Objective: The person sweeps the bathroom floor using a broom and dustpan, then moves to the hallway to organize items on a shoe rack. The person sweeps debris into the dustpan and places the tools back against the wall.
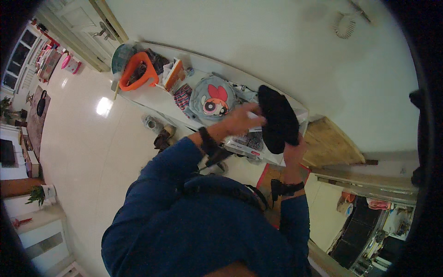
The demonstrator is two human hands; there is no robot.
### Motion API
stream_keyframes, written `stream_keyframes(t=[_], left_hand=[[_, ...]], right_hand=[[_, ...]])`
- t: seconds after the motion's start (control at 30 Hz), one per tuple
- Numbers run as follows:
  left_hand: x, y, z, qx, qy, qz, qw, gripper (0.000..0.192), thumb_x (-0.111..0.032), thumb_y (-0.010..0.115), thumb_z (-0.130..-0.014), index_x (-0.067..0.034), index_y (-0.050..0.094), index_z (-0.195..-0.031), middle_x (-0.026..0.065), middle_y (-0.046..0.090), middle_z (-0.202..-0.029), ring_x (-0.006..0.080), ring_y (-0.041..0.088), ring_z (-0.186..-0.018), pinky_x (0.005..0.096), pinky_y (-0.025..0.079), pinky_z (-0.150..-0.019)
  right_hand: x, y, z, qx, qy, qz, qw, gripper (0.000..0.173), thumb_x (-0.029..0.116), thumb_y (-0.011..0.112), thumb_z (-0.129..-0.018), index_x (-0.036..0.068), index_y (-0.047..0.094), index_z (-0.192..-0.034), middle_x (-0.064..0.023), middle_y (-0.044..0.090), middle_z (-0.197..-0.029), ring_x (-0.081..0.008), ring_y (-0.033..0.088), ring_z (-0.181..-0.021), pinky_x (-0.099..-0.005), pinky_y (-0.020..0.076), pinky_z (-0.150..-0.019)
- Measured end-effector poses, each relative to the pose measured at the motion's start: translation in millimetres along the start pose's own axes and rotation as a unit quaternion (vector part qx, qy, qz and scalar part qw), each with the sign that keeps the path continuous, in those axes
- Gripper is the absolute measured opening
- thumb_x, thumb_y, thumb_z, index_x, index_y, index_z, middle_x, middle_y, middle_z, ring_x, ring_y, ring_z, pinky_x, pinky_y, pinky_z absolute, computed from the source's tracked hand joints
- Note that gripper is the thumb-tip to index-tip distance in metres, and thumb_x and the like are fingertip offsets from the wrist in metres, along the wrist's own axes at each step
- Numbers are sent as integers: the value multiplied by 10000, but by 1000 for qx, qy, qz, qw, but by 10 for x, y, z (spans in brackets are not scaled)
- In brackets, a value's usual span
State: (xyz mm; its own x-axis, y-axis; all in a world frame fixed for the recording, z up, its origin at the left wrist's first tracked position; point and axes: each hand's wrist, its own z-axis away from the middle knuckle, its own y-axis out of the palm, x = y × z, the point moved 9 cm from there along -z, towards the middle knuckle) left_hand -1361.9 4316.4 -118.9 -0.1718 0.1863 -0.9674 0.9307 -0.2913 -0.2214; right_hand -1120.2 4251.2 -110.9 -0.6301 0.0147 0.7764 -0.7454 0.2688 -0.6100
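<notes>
A black, soft cloth item (278,119), perhaps a cap, is held up above the right end of a white cabinet top (169,100). My right hand (294,154) grips its lower edge. At its left side, the blurred fingers of my left hand (244,119) reach the cloth; whether they pinch it is unclear. Under my left hand lies a clear-fronted package (245,143) with dark contents, bearing writing. Just left of that hand sits a round grey-blue bag (211,98) with a cartoon face and red bow. A striped knit item (182,97) lies beside the bag.
An orange basket (152,74) and an upright orange-and-white box (174,76) stand toward the cabinet's left end. Shoes (161,133) are on the floor along its front. A wooden board (328,143) leans at the right, near a doorway. A panelled door (79,20) is at upper left.
</notes>
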Motion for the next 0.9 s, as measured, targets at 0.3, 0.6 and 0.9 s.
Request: stream_keyframes(t=[0.3, 0.6, 0.9], left_hand=[[2051, -1832, 460, -244, -226, -361, 871, 661, -326, 735, -683, 30, 515, -1195, 256, 640, -1037, 431, 621, -956, 469, 492, -871], [2019, -1880, 65, -175, -216, -279, 919, 399, -249, 688, -719, 15, 613, -1009, 268, 638, -969, 414, 610, -960, 461, 489, -828], [420, -1175, 94, -195, 129, -232, 944, 329, -111, 713, -603, -51, 617, -912, 128, 582, -856, 340, 558, -856, 445, 435, -807]], right_hand=[[-113, -458, -200, -138, 137, -34, 980, 422, 107, 708, -723, -28, 615, -1112, -173, 666, -1046, -296, 643, -955, -400, 493, -872], [-59, 365, -246, 139, 71, 71, 985, 671, 117, 729, -771, -38, 444, -1359, -202, 539, -1330, -280, 542, -1190, -366, 432, -983], [-20, 1336, 92, 226, 151, -123, 954, 662, 259, 695, -834, -30, 434, -1369, -164, 557, -1289, -263, 546, -1174, -369, 438, -986]])
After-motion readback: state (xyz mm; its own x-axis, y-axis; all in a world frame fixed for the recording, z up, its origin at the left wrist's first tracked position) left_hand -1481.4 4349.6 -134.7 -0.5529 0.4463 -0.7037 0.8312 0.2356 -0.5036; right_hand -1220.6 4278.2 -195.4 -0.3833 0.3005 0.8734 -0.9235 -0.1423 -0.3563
